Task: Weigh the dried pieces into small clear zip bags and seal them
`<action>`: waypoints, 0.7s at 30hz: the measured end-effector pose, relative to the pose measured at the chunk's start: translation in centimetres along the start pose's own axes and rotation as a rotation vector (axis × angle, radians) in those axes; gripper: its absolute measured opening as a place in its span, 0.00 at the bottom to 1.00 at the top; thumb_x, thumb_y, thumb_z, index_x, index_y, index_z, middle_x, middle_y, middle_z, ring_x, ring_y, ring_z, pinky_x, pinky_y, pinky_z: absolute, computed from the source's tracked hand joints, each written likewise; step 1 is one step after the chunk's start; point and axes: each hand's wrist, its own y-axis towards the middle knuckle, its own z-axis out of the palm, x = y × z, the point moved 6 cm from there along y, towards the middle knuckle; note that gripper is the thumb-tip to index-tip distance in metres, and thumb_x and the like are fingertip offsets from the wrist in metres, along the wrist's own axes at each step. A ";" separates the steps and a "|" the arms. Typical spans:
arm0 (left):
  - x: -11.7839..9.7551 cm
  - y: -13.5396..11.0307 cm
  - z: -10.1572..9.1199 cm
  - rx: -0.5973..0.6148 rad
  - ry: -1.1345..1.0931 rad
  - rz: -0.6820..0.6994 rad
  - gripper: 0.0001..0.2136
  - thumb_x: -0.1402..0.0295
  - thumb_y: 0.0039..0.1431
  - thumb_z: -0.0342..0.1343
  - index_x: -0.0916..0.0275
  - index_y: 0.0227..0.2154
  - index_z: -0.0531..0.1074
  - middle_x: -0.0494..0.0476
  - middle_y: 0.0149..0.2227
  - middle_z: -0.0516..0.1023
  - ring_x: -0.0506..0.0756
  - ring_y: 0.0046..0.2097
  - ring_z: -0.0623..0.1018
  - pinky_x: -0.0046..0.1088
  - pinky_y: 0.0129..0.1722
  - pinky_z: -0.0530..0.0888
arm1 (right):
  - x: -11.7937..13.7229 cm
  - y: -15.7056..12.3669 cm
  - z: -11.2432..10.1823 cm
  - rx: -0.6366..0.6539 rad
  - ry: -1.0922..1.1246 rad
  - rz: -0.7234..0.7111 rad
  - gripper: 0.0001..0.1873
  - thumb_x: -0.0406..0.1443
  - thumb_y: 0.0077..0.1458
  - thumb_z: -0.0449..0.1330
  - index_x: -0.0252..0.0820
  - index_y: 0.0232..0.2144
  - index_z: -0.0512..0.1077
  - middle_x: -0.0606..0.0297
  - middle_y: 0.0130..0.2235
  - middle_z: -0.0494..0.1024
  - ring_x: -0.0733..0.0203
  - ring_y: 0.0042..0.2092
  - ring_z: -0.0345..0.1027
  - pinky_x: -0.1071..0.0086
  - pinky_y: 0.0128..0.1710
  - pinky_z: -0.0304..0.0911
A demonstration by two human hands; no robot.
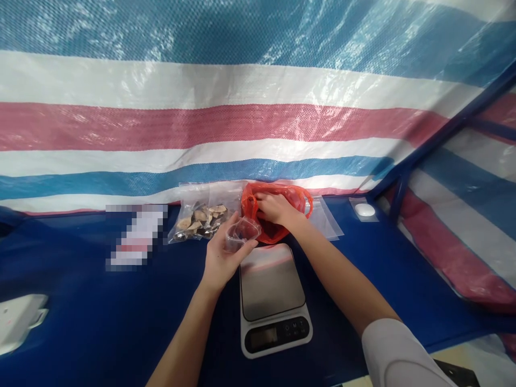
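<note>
My left hand point(226, 252) is wrapped round a small clear plastic bag point(243, 230), its mouth spread wide above the back of the scale. Inside a red plastic bag point(278, 232) is my right hand point(274, 208), its fingertips hidden by the bag's side, so what they touch does not show. Just in front of both hands lies a kitchen scale point(273, 285) with a steel plate and a dark display. To the left of my left hand rests a clear zip bag of dried brown slices point(203, 219).
Flat clear bags point(328, 217) lie right of the red bag. A small packet with a white round thing point(365, 210) sits farther right. A blurred paper point(139, 234) and a white plastic case point(22, 322) are on the left. A striped sheet point(201, 126) closes off the blue table's back.
</note>
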 end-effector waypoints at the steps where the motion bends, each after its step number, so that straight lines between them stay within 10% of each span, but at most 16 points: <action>1: 0.0 0.0 0.0 -0.001 0.002 0.004 0.35 0.53 0.51 0.68 0.62 0.60 0.70 0.66 0.57 0.77 0.65 0.57 0.78 0.42 0.55 0.77 | 0.1 0.1 -0.1 0.003 -0.004 -0.005 0.19 0.38 0.63 0.58 0.44 0.55 0.75 0.57 0.60 0.75 0.46 0.57 0.71 0.58 0.51 0.68; 21: 0.8 0.0 0.1 -0.004 -0.034 0.011 0.35 0.54 0.51 0.69 0.63 0.60 0.70 0.66 0.56 0.78 0.64 0.55 0.79 0.41 0.54 0.77 | -0.5 -1.0 -0.6 -0.085 0.083 0.107 0.15 0.40 0.66 0.55 0.42 0.46 0.79 0.57 0.48 0.83 0.53 0.46 0.76 0.67 0.41 0.64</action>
